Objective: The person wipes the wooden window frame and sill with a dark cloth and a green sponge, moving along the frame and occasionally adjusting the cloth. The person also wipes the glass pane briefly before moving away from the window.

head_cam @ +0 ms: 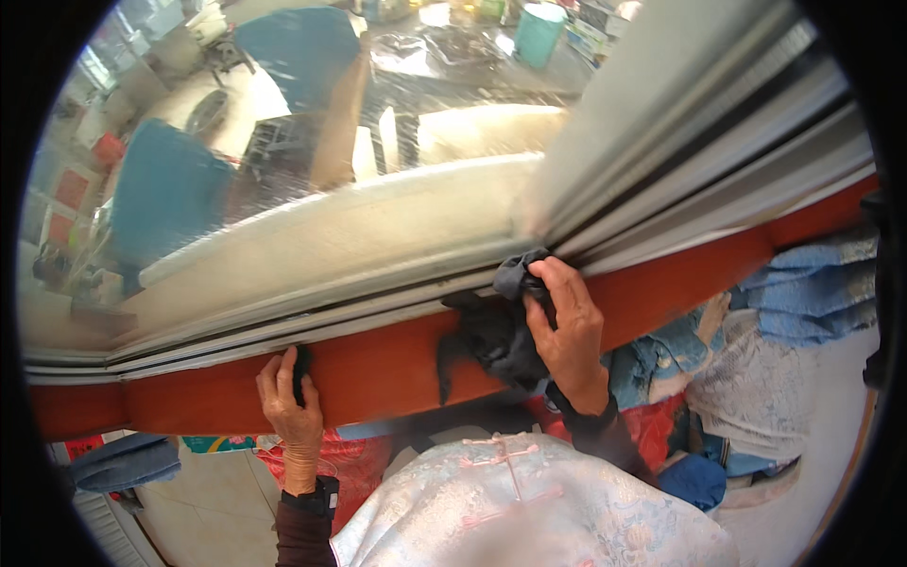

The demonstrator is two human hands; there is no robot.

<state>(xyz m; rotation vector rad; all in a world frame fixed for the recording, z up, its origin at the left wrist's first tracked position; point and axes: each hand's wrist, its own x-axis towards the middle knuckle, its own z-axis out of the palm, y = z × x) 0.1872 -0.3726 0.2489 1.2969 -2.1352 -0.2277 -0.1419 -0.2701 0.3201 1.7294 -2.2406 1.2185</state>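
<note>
My right hand (570, 326) pinches a bunched dark cloth (521, 275) at the corner where the white window frame (638, 152) meets the sliding-window track (368, 305). More of the dark fabric hangs below onto the reddish-brown sill (386, 358). Further left, my left hand (292, 404) rests on the sill beside the track. A small black object (302, 372) sits between its thumb and fingers. What that object is cannot be made out.
Behind the glass are blue chairs (166, 188) and a table with a green cup (540, 35). Folded blue textiles (815, 287) and a white lace cloth (751, 383) lie at the right. Red fabric (358, 461) is below the sill.
</note>
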